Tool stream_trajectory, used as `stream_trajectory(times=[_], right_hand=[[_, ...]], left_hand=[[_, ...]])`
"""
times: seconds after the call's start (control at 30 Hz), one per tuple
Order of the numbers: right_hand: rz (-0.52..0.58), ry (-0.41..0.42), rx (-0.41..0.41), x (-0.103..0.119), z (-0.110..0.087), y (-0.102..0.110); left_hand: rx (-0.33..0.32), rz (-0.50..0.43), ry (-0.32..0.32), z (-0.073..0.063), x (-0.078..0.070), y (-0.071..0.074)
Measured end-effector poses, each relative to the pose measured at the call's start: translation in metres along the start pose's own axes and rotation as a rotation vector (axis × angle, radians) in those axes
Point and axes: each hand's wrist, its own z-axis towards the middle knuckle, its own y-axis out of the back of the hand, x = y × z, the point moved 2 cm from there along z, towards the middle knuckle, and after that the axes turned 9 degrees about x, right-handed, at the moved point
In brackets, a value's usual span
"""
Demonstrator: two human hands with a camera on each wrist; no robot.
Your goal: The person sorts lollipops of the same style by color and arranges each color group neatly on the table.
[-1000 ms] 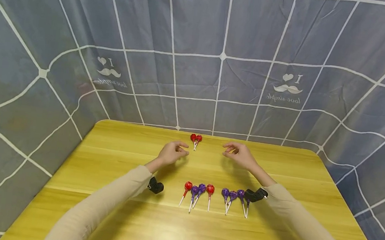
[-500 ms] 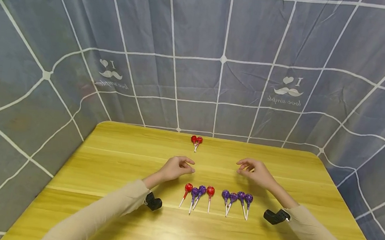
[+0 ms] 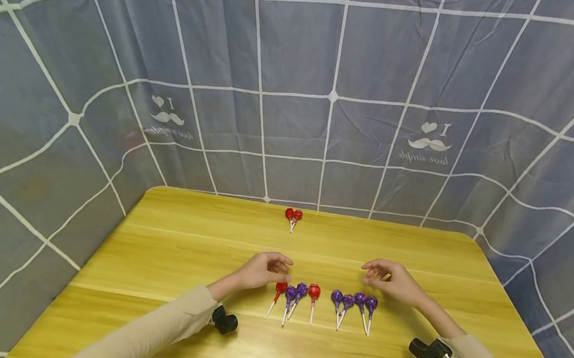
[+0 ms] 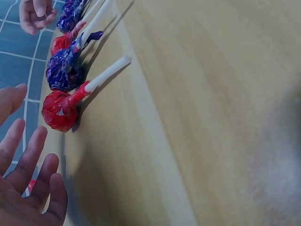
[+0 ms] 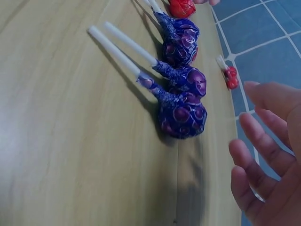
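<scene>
My left hand (image 3: pixel 264 270) hovers just behind the leftmost red lollipop (image 3: pixel 281 287), fingers loosely bent around nothing. In the left wrist view that red lollipop (image 4: pixel 60 111) lies beside the fingertips, apart from them. Two purple lollipops (image 3: pixel 290 292) and another red lollipop (image 3: pixel 314 291) continue the row to the right. My right hand (image 3: pixel 395 280) hangs above the table behind the right end of a group of several purple lollipops (image 3: pixel 348 301). The nearest purple lollipop (image 5: pixel 182 117) shows beside its relaxed fingers in the right wrist view, untouched.
Two red lollipops (image 3: pixel 293 215) with crossed sticks lie near the back edge of the wooden table (image 3: pixel 199 228). A grey curtain (image 3: pixel 292 122) with white lines rises behind and along both sides. Black wrist cameras (image 3: pixel 224 319) are strapped to both wrists.
Both hands have drawn back from beside the two far red lollipops toward the front row. The right hand has also moved outward to the right. The lollipops lie as before.
</scene>
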Motion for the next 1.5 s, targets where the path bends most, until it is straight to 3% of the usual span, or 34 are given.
stream_trajectory(times=[0.37,0.7,1.1,1.5], right_hand=[[0.078,0.036,0.098,-0.009,-0.026,-0.012],[0.112,0.017,0.114,-0.01,-0.04,-0.016],[0.135,0.083,0.104,-0.013,-0.043,-0.021],[0.14,0.047,0.096,-0.01,-0.041,-0.022]], left_hand=[[0.044,0.026,-0.025,-0.012,0.006,-0.015],[0.081,0.048,-0.017,-0.017,0.006,-0.021],[0.099,0.112,-0.042,-0.017,0.003,-0.021],[0.103,0.147,-0.056,-0.014,0.001,-0.021]])
